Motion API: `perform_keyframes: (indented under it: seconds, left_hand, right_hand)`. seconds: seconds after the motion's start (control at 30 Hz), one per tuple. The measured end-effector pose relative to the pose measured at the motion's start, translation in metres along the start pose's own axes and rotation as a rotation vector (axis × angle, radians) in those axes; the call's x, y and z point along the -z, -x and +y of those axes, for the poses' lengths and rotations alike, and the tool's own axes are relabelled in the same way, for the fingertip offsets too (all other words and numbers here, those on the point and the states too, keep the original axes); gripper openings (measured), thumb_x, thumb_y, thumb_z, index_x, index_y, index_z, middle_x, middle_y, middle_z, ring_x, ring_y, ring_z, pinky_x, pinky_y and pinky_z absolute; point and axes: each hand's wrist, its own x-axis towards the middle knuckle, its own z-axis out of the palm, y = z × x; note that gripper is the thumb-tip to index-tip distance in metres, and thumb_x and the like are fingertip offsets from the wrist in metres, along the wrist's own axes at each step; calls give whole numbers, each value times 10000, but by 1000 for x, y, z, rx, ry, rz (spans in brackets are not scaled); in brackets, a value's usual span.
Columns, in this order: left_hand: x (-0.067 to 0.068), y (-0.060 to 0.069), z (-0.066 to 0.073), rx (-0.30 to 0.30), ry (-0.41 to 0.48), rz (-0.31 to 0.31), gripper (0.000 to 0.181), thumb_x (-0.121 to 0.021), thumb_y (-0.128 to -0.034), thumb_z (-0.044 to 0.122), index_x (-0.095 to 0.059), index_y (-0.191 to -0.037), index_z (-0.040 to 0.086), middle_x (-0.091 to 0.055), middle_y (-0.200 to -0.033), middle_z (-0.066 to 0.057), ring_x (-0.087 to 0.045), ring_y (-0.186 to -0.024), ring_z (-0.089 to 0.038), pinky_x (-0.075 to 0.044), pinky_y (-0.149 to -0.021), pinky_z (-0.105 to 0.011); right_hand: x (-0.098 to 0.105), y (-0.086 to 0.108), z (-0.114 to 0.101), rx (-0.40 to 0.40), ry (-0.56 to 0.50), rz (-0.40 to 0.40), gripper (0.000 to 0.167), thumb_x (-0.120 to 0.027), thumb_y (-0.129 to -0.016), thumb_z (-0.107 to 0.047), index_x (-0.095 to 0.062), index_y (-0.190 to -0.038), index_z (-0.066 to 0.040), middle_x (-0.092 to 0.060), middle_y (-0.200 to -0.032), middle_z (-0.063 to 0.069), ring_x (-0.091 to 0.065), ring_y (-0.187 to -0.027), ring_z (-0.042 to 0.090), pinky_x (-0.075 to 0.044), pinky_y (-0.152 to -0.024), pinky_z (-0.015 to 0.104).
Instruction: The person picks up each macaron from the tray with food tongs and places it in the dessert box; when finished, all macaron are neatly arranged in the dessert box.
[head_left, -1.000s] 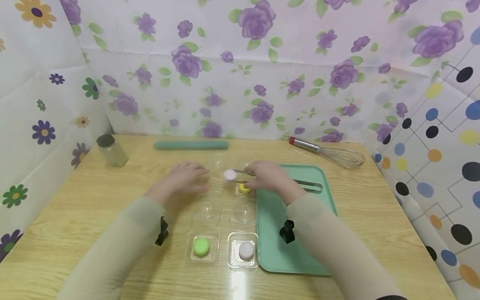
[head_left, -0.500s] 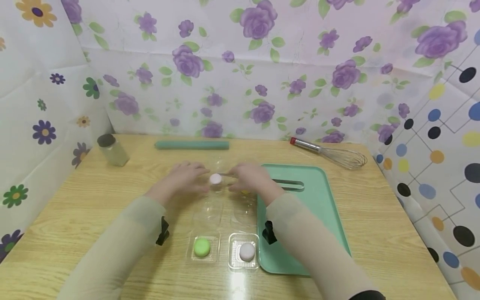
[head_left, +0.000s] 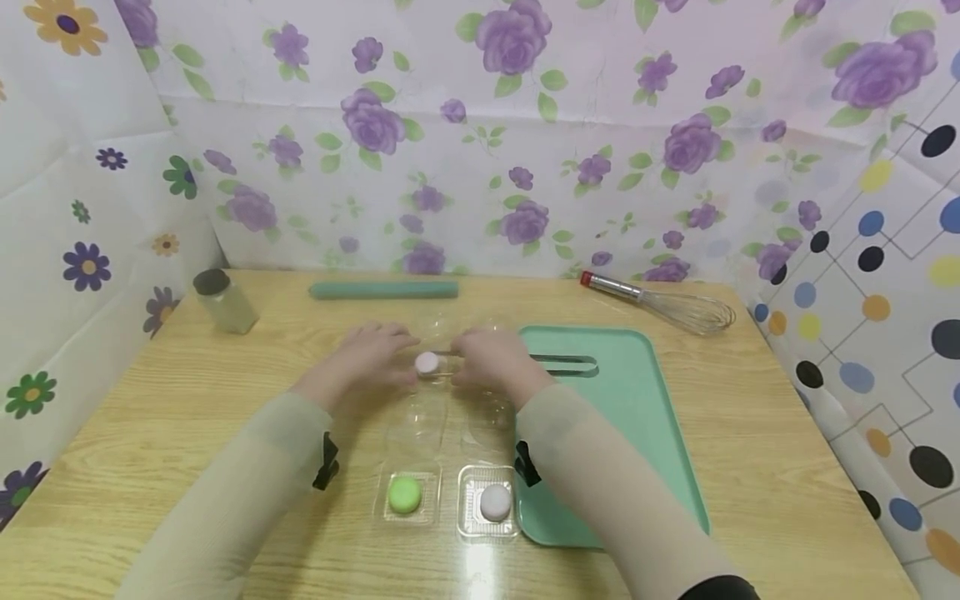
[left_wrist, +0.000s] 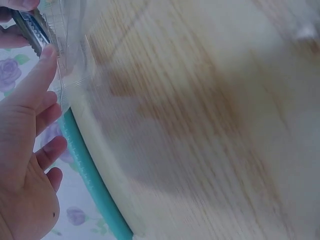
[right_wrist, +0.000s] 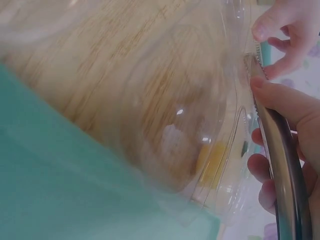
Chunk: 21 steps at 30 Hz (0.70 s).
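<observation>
My right hand (head_left: 489, 358) grips metal tongs (head_left: 566, 359) that lie sideways over the table. At the tongs' left end is a pale pink macaron (head_left: 427, 363), over a clear plastic container whose far lid (head_left: 437, 325) stands open. Beside that container's left edge is my left hand (head_left: 371, 357), its fingers extended toward it; whether they touch it I cannot tell. The left wrist view shows the thumb close to the tongs' toothed tip (left_wrist: 35, 30). Under my right hand, a yellow macaron (right_wrist: 211, 164) shows through clear plastic in the right wrist view.
Nearer containers hold a green macaron (head_left: 404, 495) and a pale lilac macaron (head_left: 495, 502), with clear lids (head_left: 417, 419) behind them. A green tray (head_left: 637, 433) lies at right. Toward the back are a green rolling pin (head_left: 383, 290), a whisk (head_left: 660, 304) and a dark-capped jar (head_left: 225, 302).
My right hand has moved left with the tongs, carrying the pink macaron from above the right container to the left one. My left hand has stayed in place.
</observation>
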Motion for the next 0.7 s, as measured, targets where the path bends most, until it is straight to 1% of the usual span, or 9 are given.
perform_keyframes:
  seconds: [0.2,0.43,0.7]
  left_hand:
    - [-2,-2,-2,2,-24,-7,695,-683,-811,456,-469,-1372,107,-424,-1401,-165,-345,-1261,-416,-206,-1031,-624]
    - [-4,-5,-3,9,-14,-11,682,-668,-823,465,-468,-1376,120,-419,-1411,-146,-323,-1287,-399,-178,-1047,-625]
    - [-3,-4,-2,20,-18,-16,693,-678,-815,461,-464,-1377,117,-409,-1418,-147,-319,-1294,-396,-165,-1054,-623]
  right_hand:
    - [1,-4,-5,-4,31,3,254,-681,-781,-323,-653,-992,-185,-621,-961,-26,-563,-792,190,-478,-701,400]
    - [-1,-5,-5,-25,52,-19,310,-673,-799,-330,-646,-1067,-176,-617,-1030,-5,-583,-874,228,-482,-759,435]
    - [-2,-6,-3,-10,30,-15,347,-685,-803,-364,-641,-1092,-178,-613,-1042,1,-584,-867,222,-486,-747,427]
